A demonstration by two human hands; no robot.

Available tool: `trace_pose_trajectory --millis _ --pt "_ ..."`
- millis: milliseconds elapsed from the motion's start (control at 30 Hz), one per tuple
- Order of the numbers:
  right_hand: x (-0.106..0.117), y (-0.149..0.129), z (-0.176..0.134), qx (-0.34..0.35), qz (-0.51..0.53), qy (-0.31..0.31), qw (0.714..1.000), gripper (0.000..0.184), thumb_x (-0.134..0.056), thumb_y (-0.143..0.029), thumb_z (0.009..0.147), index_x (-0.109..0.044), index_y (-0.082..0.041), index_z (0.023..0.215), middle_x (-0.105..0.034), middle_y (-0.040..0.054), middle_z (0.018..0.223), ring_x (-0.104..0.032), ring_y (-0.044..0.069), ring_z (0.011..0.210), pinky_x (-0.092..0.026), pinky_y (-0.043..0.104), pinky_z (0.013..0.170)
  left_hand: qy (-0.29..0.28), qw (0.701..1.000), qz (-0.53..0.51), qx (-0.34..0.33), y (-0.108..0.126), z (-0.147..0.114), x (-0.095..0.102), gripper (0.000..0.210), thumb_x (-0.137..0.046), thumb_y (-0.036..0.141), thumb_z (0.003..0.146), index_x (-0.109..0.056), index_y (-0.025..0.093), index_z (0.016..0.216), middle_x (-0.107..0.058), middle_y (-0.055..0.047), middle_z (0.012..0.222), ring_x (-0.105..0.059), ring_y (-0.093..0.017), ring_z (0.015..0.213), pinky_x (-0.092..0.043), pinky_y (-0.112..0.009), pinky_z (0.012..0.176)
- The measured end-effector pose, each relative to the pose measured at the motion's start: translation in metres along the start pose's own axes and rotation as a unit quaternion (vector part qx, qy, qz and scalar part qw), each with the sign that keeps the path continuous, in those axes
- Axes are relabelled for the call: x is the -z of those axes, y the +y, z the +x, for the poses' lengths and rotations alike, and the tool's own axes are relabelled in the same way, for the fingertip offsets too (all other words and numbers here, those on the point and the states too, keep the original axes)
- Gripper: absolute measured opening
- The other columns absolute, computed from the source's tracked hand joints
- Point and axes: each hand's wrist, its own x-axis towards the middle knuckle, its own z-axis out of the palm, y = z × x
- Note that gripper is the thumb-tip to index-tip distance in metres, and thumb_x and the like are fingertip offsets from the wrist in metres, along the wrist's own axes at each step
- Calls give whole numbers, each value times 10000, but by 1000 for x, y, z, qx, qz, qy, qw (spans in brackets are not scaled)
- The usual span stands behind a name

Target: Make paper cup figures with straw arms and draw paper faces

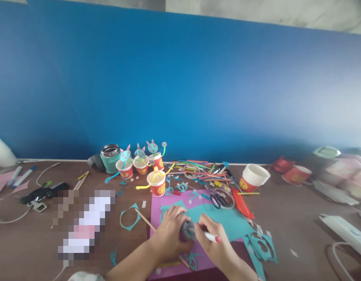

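Observation:
My left hand (170,230) is closed around a small round, greyish see-through object (188,230), its kind too blurred to name, over the teal paper (218,218). My right hand (212,242) grips a white marker (210,236) with a red end, its other end at the round object. Under the teal paper lies a purple sheet (180,267). A thin wooden stick (145,219) passes beneath my left hand. Teal paper with round cut-outs (264,248) lies right of my right hand, and a ring-shaped teal scrap (137,220) lies to the left.
Red-and-white paper cups with teal animal faces (125,169) and one with yellow strips (157,185) stand behind. Scissors (216,200), coloured sticks (198,167) and stacked cups (253,178) lie right. An open teal thermos (110,160) stands back left; a power strip (344,230) is far right.

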Motion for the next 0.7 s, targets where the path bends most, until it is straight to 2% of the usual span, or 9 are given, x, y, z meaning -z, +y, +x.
trace_pose_trajectory --millis 300,533,700 --pt "-2 0 1 22 0 6 1000 259 -482 -272 849 -387 -218 613 -454 -37 575 -382 114 528 -282 242 514 -1 1000 -11 -2 1 1 2 445 -671 162 587 -539 208 1010 -530 -85 1119 -481 -270 1071 -406 -439 925" --pt "-3 3 4 -42 40 -17 998 296 -457 -328 847 -316 -222 609 -339 -63 533 -322 106 511 -266 244 505 -21 1000 -1 16 5 4 5 439 -656 163 578 -550 192 1002 -536 -92 1113 -486 -272 1071 -406 -440 927" --pt "1 6 20 -61 63 -28 996 284 -456 -288 789 -294 -219 567 -292 -63 531 -292 105 527 -248 241 497 -40 998 12 40 6 5 6 439 -686 201 567 -575 207 992 -543 -77 1130 -479 -278 1091 -395 -439 939"
